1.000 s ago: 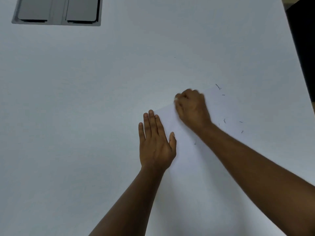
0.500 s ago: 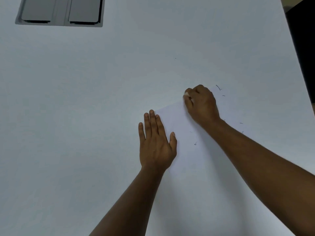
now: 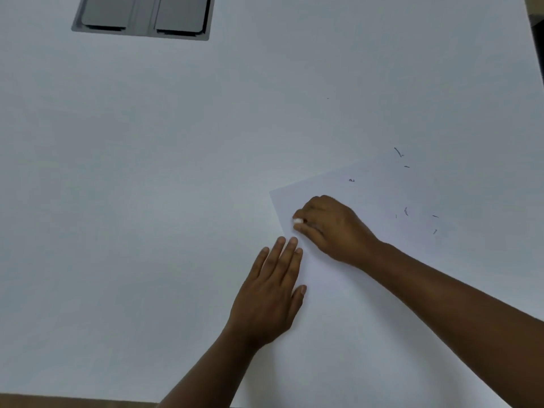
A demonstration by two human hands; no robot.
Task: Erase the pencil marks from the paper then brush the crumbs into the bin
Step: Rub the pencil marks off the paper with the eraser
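Two bare forearms in view, no sleeves down to where the frame cuts them off. Left hand: no ring, no watch, no glove; nails short, plain, unpainted. Right hand: likewise bare, no wristband or jewellery showing, knuckles a bit blurred. Fine hair visible along right forearm. No marks, tattoos or plasters seen on either arm. Rest of the person out of frame.
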